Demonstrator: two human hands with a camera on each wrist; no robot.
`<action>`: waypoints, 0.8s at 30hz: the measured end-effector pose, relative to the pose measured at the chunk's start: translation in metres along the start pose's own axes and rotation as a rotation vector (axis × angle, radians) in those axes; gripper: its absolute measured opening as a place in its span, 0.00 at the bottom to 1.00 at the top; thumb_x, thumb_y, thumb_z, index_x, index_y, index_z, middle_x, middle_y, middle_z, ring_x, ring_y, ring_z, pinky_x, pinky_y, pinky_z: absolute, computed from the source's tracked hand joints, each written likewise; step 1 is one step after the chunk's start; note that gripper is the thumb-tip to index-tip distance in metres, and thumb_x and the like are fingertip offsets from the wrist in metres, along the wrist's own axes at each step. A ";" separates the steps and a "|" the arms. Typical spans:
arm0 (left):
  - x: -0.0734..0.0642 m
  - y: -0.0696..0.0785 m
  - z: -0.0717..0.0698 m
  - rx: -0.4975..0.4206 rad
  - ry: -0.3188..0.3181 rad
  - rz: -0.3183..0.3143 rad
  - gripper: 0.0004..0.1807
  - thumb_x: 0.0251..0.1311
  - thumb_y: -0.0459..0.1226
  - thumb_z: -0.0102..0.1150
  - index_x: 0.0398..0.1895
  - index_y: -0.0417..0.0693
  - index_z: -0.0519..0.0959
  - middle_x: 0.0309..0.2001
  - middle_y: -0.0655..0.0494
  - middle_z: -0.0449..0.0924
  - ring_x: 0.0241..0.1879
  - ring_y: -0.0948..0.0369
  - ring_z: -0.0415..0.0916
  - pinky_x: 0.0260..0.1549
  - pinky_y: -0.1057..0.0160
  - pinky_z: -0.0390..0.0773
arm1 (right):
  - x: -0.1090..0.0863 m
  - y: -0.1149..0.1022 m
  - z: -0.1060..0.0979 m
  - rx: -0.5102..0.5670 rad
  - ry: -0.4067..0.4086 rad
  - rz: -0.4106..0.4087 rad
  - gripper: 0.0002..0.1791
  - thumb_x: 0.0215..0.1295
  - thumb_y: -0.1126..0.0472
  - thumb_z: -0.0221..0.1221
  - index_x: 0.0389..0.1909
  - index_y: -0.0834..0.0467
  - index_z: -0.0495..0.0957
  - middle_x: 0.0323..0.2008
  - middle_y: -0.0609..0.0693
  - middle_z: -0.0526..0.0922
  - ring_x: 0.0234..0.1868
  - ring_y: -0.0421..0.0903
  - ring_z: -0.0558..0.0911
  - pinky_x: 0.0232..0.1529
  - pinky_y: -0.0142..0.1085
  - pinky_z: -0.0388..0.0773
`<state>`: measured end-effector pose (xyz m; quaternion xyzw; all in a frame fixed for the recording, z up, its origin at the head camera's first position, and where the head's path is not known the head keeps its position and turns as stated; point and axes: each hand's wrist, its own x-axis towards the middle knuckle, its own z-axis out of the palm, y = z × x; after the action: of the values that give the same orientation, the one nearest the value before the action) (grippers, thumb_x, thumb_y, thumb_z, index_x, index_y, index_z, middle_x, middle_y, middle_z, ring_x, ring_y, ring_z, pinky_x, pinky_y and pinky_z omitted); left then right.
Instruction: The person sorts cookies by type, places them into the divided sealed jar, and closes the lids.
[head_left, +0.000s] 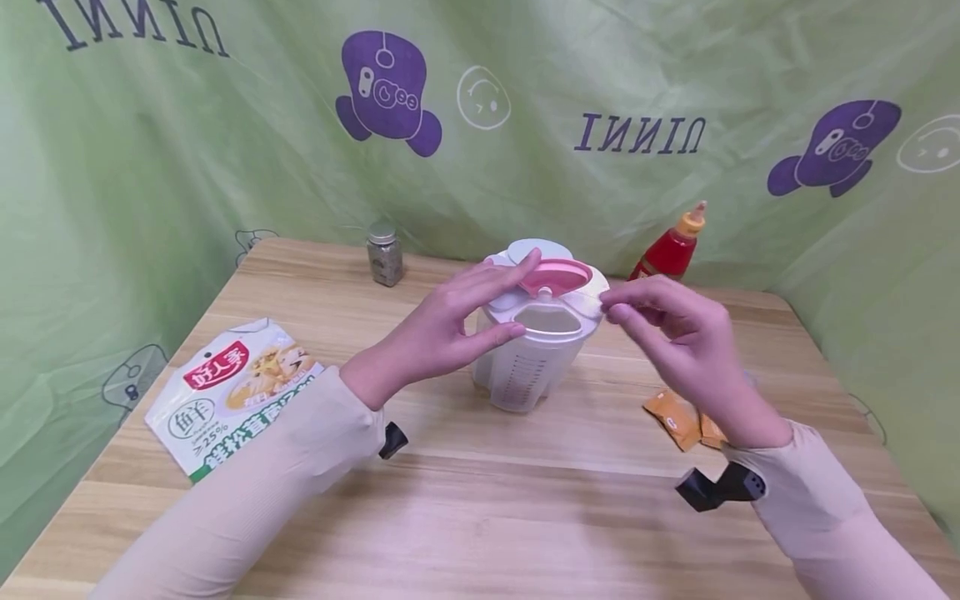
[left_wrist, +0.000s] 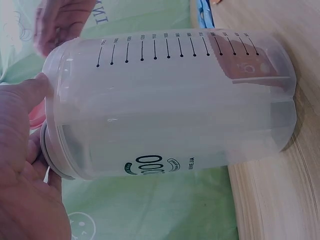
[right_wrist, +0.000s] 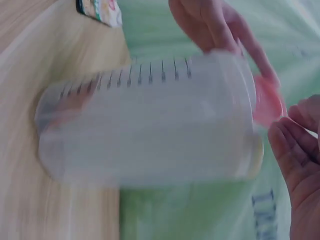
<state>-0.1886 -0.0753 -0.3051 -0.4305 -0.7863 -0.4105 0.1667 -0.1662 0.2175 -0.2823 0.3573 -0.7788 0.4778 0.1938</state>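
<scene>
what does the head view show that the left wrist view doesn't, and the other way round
Only the head view shows the white printed food pouch, the small clear jar with a grey lid and the purple figures on the green cloth backdrop.

Only the left wrist view shows the large dark green lettering on the tall translucent plastic container, and a brown packet seen through its wall.

Both show that container, the left hand, the right hand, the wooden table and the backdrop.
</scene>
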 end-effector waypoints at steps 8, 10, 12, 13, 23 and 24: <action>0.000 0.000 0.001 0.001 0.008 0.005 0.40 0.67 0.38 0.69 0.80 0.42 0.64 0.61 0.52 0.87 0.76 0.52 0.71 0.85 0.49 0.56 | -0.037 0.037 -0.038 -0.250 -0.073 0.324 0.09 0.72 0.70 0.63 0.50 0.65 0.85 0.41 0.44 0.90 0.39 0.27 0.84 0.42 0.16 0.83; 0.000 0.000 0.001 0.005 0.011 0.010 0.40 0.67 0.38 0.69 0.79 0.42 0.64 0.61 0.52 0.87 0.75 0.52 0.71 0.84 0.49 0.57 | -0.047 0.050 -0.046 -0.341 -0.195 0.380 0.10 0.72 0.68 0.64 0.51 0.66 0.84 0.44 0.53 0.90 0.41 0.31 0.86 0.43 0.19 0.85; 0.000 -0.001 0.001 0.005 0.014 0.014 0.40 0.67 0.37 0.69 0.79 0.41 0.64 0.61 0.52 0.87 0.75 0.52 0.72 0.84 0.48 0.57 | -0.057 0.063 -0.052 -0.394 -0.324 0.442 0.13 0.71 0.68 0.65 0.53 0.68 0.83 0.47 0.62 0.89 0.44 0.39 0.87 0.45 0.28 0.89; 0.000 -0.001 0.002 0.005 0.016 0.015 0.40 0.67 0.37 0.69 0.79 0.41 0.64 0.61 0.52 0.87 0.75 0.52 0.72 0.84 0.49 0.57 | -0.061 0.070 -0.054 -0.412 -0.384 0.469 0.15 0.71 0.68 0.65 0.54 0.70 0.82 0.48 0.65 0.88 0.46 0.45 0.88 0.46 0.35 0.91; 0.001 -0.001 0.001 -0.007 0.017 0.020 0.40 0.67 0.36 0.69 0.80 0.42 0.64 0.61 0.52 0.87 0.73 0.53 0.73 0.84 0.49 0.58 | -0.079 0.098 -0.063 -0.451 -0.731 0.690 0.28 0.64 0.65 0.70 0.60 0.74 0.75 0.45 0.63 0.85 0.45 0.54 0.83 0.46 0.51 0.87; 0.001 -0.001 0.001 -0.005 0.015 0.016 0.40 0.67 0.37 0.69 0.80 0.42 0.64 0.61 0.52 0.86 0.74 0.53 0.73 0.84 0.49 0.57 | -0.079 0.100 -0.063 -0.455 -0.740 0.694 0.28 0.64 0.65 0.71 0.60 0.74 0.75 0.44 0.61 0.85 0.44 0.52 0.82 0.45 0.49 0.86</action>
<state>-0.1897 -0.0744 -0.3059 -0.4342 -0.7806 -0.4142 0.1750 -0.1896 0.3310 -0.3643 0.1730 -0.9504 0.1762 -0.1889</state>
